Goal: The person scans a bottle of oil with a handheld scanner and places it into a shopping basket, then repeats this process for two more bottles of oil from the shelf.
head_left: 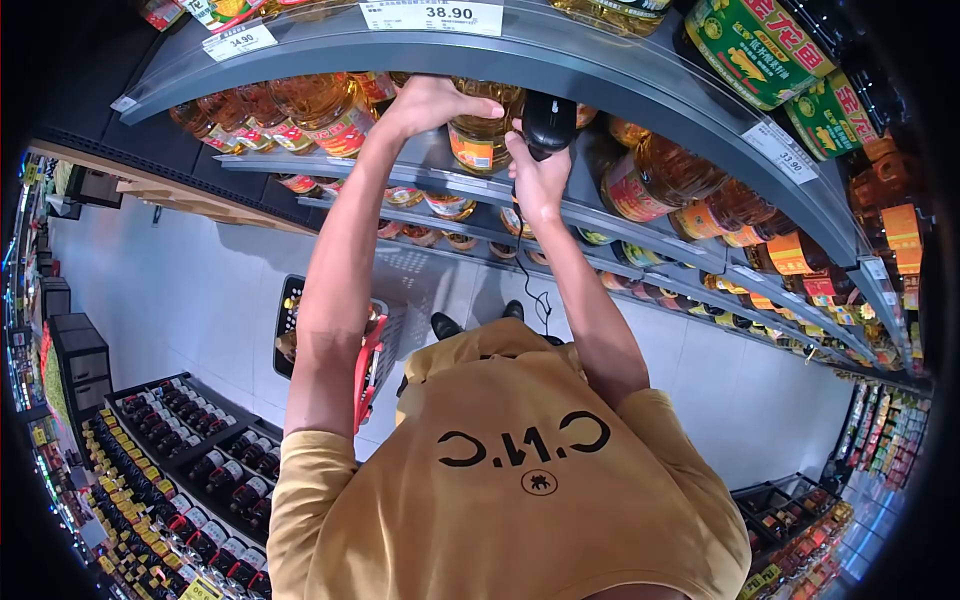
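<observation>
So the golden-oil bottle of clear plastic with an orange-and-yellow label [477, 150] is seen standing on a grey metal shelf with a clear front strip [455, 178], tucked just under the curved grey edge of the shelf above [580, 62]. The left grip [447, 105] is laid right at its upper part, thumb stretched across the front; the other fingers are mostly hidden, so whether the bottle is actually grasped can't be told. Right beside it, a chunky black handheld device [550, 122] is held upright-ish, with the right grip [540, 175] clenched around its lower end. A thin black cable [521, 262] is left dangling down toward the waist.

More oil bottles with red labels [335, 115] are lined up to the left, and a big amber oil bottle [655, 180] is parked to the right. White price tags are stuck along the upper edge, 38.90 [432, 17] being readable on one. Below, a mustard-yellow T-shirt with black lettering [540, 525] is worn, and a grey plastic basket with red trim [382, 345] is sitting on the pale tiled floor [190, 280].
</observation>
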`<state>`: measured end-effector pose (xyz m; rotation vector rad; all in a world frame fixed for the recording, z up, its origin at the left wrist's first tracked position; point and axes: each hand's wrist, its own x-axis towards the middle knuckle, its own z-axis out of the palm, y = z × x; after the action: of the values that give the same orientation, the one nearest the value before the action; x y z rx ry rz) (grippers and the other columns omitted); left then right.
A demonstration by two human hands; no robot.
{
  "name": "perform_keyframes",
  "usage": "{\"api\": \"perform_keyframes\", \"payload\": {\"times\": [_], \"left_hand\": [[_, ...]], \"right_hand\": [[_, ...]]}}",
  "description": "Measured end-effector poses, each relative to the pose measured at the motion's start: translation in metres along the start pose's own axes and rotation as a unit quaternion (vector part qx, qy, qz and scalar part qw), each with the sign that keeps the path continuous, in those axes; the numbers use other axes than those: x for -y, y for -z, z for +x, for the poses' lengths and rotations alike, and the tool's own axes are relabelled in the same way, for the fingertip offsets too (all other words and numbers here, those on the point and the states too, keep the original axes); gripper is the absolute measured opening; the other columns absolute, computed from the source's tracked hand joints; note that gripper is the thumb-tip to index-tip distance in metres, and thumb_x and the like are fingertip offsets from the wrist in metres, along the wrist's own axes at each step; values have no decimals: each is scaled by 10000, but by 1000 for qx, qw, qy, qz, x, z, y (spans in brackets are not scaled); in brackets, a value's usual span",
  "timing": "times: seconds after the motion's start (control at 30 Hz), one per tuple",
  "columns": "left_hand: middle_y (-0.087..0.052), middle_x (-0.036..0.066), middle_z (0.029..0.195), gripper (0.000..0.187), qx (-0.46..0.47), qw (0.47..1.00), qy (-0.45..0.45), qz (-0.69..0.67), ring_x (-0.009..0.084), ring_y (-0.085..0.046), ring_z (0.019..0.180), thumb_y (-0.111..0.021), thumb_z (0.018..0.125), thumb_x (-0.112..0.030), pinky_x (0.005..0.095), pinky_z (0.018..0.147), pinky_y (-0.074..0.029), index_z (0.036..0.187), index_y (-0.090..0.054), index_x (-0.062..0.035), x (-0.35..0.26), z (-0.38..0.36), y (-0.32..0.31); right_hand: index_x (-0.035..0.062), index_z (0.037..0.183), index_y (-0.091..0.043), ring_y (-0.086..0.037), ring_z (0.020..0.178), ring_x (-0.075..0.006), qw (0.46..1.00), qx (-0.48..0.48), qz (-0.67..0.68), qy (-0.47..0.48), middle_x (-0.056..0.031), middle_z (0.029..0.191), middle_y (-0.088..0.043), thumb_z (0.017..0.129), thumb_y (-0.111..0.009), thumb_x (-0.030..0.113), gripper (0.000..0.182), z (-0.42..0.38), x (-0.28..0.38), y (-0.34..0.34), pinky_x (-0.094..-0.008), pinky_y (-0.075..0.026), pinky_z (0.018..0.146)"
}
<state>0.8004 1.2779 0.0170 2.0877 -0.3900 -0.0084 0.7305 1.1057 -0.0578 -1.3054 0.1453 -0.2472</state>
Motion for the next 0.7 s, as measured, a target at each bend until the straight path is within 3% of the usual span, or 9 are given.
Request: {"api": "perform_keyframes", "payload": {"times": [0.07,0.17,0.27,0.43,0.53,0.7], "left_hand": [[-680,164,1160,696,31,998,56,-13,230,-630,1086,-904,673,-286,365,984,-485,1214,-621,47,-5,-1,1],[-681,191,1177,735,-43,997,-49,-29,288,-642,1109,-903,655,-386,363,990,-481,1198,-646,37,5,-2,-9],[-696,156,1134,628,-119,990,-75,33,245,-628,1103,-890,700,-301,376,1019,-450,1184,-653,21,2,-3,-22],[-734,172,1022,477,-219,960,-93,146,342,-693,962,-862,705,-326,417,878,-528,1051,-727,-26,-25,-7,-37],[-736,169,1003,458,-241,943,-55,224,331,-698,949,-863,695,-317,413,863,-533,1043,-737,-48,-24,-7,-47],[-742,166,993,423,-168,971,-30,171,310,-707,934,-854,691,-293,399,855,-538,1023,-749,-52,-25,-5,-37]], "right_hand": [[-17,1106,-626,-512,540,-71,1000,13,-10,6,-33,812,-636,873,-697,24,247,-1,-6,3,-236,-435,490],[-15,1110,-630,-510,539,-69,999,18,-15,25,-21,761,-605,875,-697,30,248,-1,-7,4,-231,-425,488],[-15,1097,-637,-515,544,-69,999,10,-20,34,-25,776,-612,880,-698,44,233,-6,-5,6,-232,-429,494],[-20,1086,-647,-525,561,-74,1000,0,-19,2,-39,835,-638,881,-697,51,223,-10,6,8,-235,-440,503],[-26,1079,-657,-525,562,-79,1000,-9,-16,-6,-46,831,-641,874,-704,56,225,-10,10,6,-241,-444,504],[-29,1066,-663,-519,556,-80,999,-15,-28,-9,-35,797,-631,869,-704,53,217,-7,11,8,-240,-441,505]]}}
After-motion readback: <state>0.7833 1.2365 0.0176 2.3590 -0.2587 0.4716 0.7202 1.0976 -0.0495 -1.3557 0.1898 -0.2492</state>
